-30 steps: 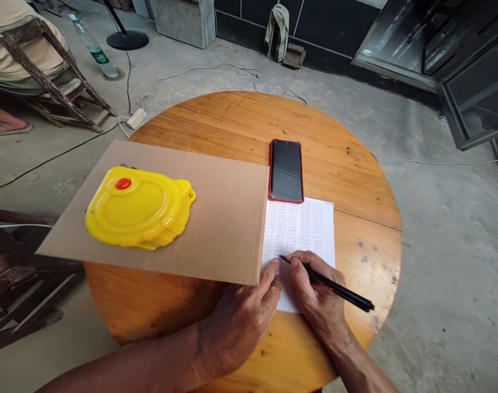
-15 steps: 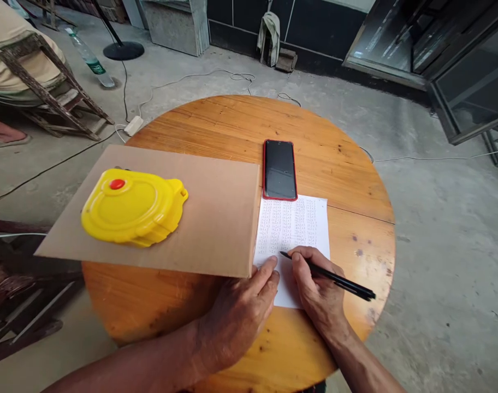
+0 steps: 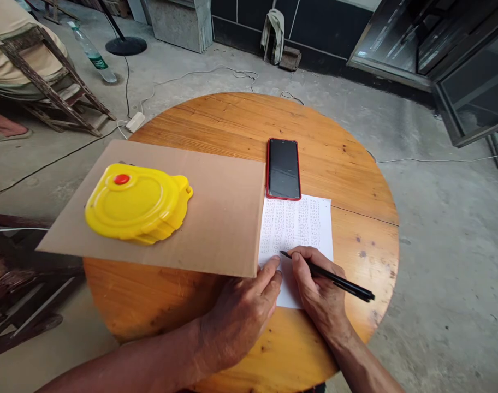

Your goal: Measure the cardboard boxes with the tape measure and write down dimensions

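Note:
Between the fingers of my right hand [image 3: 320, 281] is a black pen [image 3: 341, 281], its tip at a row of handwriting on the white paper sheet [image 3: 296, 224]. Columns of small written characters cover the sheet's upper part. My left hand [image 3: 249, 305] lies on the sheet's lower left edge, fingers stretched out and nothing gripped, beside the corner of a brown cardboard sheet [image 3: 224, 218]. On the cardboard rests a yellow plastic case [image 3: 138, 202] with a red button. A red-edged phone [image 3: 283, 168] lies across the paper's top edge, its screen dark.
The round wooden table [image 3: 355, 180] carries all of these, and the cardboard juts past its left edge. A person on a wooden chair [image 3: 52, 82] sits at the far left, near a plastic bottle [image 3: 94, 54]. Cables and a power strip [image 3: 135, 122] lie on the floor.
The whole view has shifted slightly, with the table and its objects a little further right. Both hands keep nearly the same pose, and the pen remains in my right hand at the paper.

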Action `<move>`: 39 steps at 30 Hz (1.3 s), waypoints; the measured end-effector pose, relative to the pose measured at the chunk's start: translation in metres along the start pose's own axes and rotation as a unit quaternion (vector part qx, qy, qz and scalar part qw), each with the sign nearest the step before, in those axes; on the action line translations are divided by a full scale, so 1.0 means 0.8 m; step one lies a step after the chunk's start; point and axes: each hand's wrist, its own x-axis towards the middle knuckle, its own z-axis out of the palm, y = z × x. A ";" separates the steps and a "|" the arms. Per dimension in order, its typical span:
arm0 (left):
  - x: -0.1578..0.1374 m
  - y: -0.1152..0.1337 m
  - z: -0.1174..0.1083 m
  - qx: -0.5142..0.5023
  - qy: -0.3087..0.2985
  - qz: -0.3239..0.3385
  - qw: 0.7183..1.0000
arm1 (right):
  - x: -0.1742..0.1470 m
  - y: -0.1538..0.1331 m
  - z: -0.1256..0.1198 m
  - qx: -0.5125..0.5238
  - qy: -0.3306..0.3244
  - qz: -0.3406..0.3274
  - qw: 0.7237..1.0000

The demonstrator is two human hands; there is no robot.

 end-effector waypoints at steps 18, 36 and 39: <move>-0.002 0.000 0.001 0.013 -0.005 0.011 1.000 | 0.000 -0.001 0.000 -0.029 0.000 -0.003 1.000; 0.002 0.000 0.001 -0.031 0.007 -0.019 0.999 | -0.001 0.003 -0.005 0.039 0.075 -0.015 0.996; 0.001 0.001 0.001 -0.034 -0.001 -0.021 0.999 | 0.002 0.000 -0.021 -0.076 0.042 -0.081 0.993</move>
